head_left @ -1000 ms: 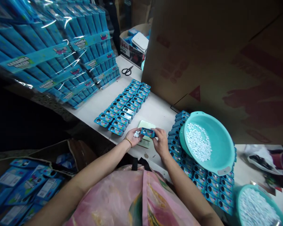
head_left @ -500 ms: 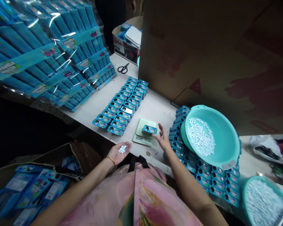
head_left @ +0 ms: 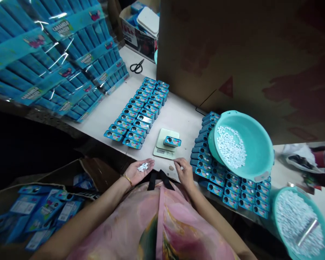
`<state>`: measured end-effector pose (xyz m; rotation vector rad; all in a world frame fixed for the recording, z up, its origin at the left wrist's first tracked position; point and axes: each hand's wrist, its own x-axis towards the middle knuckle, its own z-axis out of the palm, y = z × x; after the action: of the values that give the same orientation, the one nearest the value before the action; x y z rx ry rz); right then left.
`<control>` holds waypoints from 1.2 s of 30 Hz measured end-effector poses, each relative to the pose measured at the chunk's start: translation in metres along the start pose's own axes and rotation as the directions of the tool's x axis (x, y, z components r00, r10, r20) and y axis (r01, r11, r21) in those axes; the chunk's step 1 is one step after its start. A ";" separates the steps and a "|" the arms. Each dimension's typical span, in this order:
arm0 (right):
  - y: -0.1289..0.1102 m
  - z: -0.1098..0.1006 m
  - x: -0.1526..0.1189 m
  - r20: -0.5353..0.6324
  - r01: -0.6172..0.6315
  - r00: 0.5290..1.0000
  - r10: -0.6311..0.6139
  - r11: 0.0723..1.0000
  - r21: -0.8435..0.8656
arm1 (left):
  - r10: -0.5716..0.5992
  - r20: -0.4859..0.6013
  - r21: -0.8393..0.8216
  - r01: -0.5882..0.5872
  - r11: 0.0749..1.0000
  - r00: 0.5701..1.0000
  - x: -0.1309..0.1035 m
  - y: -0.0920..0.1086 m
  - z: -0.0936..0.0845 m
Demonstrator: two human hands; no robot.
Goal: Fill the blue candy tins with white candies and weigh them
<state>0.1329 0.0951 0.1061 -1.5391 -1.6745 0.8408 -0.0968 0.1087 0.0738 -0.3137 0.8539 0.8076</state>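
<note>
My left hand (head_left: 137, 172) lies palm up near the table's front edge, with a small heap of white candies (head_left: 143, 167) resting in the palm. To its right, my right hand (head_left: 184, 173) has its fingers curled in, and a white candy shows between them. Just beyond both hands is a pale kitchen scale (head_left: 160, 151) with a blue box (head_left: 172, 141) lying on its plate. Neither hand touches the scale. The box has a round dark hole at its left end. The scale's display is too small to read.
Rows of blue boxes (head_left: 135, 115) stand left of the scale. A turquoise basin (head_left: 257, 144) of white candies sits on more boxes at right; another candy-filled tub (head_left: 277, 225) holds a metal scoop. Scissors (head_left: 137, 67), wrapped display packs (head_left: 78, 57) and a big carton (head_left: 233, 54) stand around.
My right hand has drawn back from beside the box on the scale toward me, and its fingers have closed. My left hand still holds the candies. The view has shifted slightly.
</note>
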 end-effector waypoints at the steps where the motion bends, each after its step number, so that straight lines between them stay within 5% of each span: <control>1: 0.002 0.002 -0.003 0.029 -0.009 1.000 0.009 1.000 0.000 | -0.005 -0.001 0.008 0.005 1.000 1.000 -0.001 -0.001 0.000; 10: 0.006 0.001 0.001 0.010 -0.069 0.998 0.069 0.996 -0.050 | -0.040 0.006 0.069 0.040 0.997 0.999 -0.003 -0.008 0.003; 14: -0.008 0.004 0.006 0.155 0.020 0.988 -0.019 1.000 -0.005 | -0.063 0.086 0.135 0.051 0.990 0.994 -0.001 -0.011 0.010; 19: -0.024 0.001 0.022 0.147 0.115 0.984 -0.098 0.987 -0.111 | -0.043 0.202 0.187 0.004 0.982 0.978 -0.001 -0.013 0.029; 25: -0.043 0.009 0.040 0.456 0.444 0.841 -0.291 0.852 -0.276 | -0.006 0.310 0.272 -0.082 0.959 0.951 0.001 -0.014 0.050; 30: -0.039 0.011 0.048 0.582 0.485 0.766 -0.272 0.839 -0.246 | -0.038 0.328 0.314 -0.071 0.947 0.944 0.004 -0.019 0.052; 36: -0.030 0.002 0.059 0.518 0.370 0.824 -0.229 0.910 -0.188 | -0.015 0.319 0.295 -0.084 0.952 0.948 0.005 -0.013 0.066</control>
<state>0.1123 0.1519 0.1347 -1.2367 -2.4282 0.8924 -0.0489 0.1383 0.1114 0.1068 0.6669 0.7212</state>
